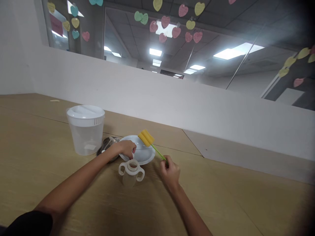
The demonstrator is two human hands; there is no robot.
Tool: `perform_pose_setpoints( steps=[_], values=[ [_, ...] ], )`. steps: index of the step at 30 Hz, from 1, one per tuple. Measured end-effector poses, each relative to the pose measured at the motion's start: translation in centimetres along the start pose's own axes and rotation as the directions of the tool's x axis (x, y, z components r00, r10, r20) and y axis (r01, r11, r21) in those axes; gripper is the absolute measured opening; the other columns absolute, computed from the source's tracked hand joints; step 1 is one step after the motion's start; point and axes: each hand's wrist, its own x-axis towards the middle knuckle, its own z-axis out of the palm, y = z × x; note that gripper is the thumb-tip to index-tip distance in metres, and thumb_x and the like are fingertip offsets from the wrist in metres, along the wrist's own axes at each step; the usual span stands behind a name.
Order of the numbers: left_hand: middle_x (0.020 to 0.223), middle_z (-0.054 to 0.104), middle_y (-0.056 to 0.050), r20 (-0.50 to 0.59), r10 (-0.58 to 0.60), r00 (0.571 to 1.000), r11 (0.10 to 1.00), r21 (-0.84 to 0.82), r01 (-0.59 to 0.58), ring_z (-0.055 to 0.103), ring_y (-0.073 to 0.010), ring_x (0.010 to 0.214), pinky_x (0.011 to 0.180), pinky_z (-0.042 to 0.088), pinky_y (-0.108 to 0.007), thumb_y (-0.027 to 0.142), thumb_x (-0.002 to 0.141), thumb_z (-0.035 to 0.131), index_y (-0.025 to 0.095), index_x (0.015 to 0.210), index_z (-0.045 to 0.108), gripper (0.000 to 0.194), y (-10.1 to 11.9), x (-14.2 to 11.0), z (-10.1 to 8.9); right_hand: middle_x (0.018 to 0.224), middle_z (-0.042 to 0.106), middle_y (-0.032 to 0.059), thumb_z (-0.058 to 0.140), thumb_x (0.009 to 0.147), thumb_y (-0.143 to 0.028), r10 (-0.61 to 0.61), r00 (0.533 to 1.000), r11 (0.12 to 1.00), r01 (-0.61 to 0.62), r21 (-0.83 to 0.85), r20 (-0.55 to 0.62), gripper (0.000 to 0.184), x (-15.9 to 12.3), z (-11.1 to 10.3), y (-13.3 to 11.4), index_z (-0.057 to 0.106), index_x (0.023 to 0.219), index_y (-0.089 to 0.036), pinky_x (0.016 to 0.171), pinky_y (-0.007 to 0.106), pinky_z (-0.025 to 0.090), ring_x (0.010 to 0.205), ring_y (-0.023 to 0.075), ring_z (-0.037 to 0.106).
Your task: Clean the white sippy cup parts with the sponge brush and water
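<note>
Black left sleeve [31,223]; both forearms [81,182] bare.

Beyond the hands [171,173], a white wall [147,95] backs the bench [221,196], below window glass [133,39] dotted with pastel heart-shaped notes [165,22].

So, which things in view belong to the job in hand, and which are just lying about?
Likely in the job:
brush, held in the right hand
bowl, under the left hand
cup, in front of the bowl
dish, beside the bowl

Likely just about:
tub, though it stands near the dish
scrap
heart notes
</note>
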Motion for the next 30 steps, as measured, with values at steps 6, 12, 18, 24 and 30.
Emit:
perform_pose_setpoints(
  steps=[6,12,18,24,30],
  values=[
    [0.088,0.064,-0.003,-0.196,0.055,0.979,0.917,-0.377,-0.127,0.058,-0.0177,0.080,0.067,0.042,-0.025,0.042,0.068,0.059,0.016,0.093,0.062,0.036,-1.6,-1.9,-3.3,0.041,0.042,-0.0069,0.038,0.080,-0.020,0.047,0.999,0.998,-0.045,0.047,-0.027,0.023,-0.1,-0.2,0.0,0.059,0.074,-0.016,0.043,0.019,0.029,0.035,0.0079,0.037],
    [0.092,0.062,-0.003,-0.490,-0.070,0.869,0.494,-0.773,-0.397,0.058,-0.0177,0.086,0.074,0.045,-0.027,0.048,0.073,0.057,0.016,0.097,0.060,0.040,-0.9,-3.2,-4.6,0.046,0.048,-0.0045,0.035,0.083,-0.018,-0.150,0.988,0.978,0.142,0.156,0.043,0.026,-0.2,-0.3,-0.7,0.060,0.085,-0.014,0.047,0.020,0.033,0.041,0.0096,0.043],
    [0.096,0.064,-0.005,-0.605,0.023,0.796,0.574,-0.644,-0.506,0.059,-0.0176,0.084,0.073,0.047,-0.027,0.050,0.076,0.058,0.017,0.101,0.062,0.042,3.0,-3.4,-3.8,0.050,0.047,-0.0047,0.031,0.083,-0.020,-0.032,0.968,0.970,-0.029,0.240,0.248,0.026,-0.1,-0.5,-1.3,0.056,0.085,-0.017,0.047,0.021,0.030,0.044,0.0108,0.043],
    [0.099,0.065,-0.004,-0.809,0.055,0.585,0.849,-0.270,-0.454,0.059,-0.0177,0.091,0.086,0.046,-0.029,0.037,0.072,0.065,0.018,0.104,0.063,0.037,3.1,-3.3,-3.7,0.051,0.039,-0.0069,0.030,0.084,-0.025,0.127,0.906,0.890,-0.283,0.356,0.403,0.024,0.4,-0.6,-1.9,0.053,0.083,-0.017,0.050,0.021,0.030,0.047,0.0110,0.041],
    [0.097,0.068,-0.003,-0.740,-0.127,0.661,0.845,-0.430,-0.319,0.061,-0.0175,0.088,0.081,0.050,-0.028,0.043,0.069,0.066,0.019,0.115,0.062,0.052,2.0,-3.2,-4.3,0.049,0.038,-0.0070,0.032,0.085,-0.029,0.163,0.910,0.895,-0.299,0.331,0.381,0.027,0.9,-1.1,-2.7,0.056,0.082,-0.017,0.048,0.021,0.028,0.044,0.0106,0.039]
  ],
)
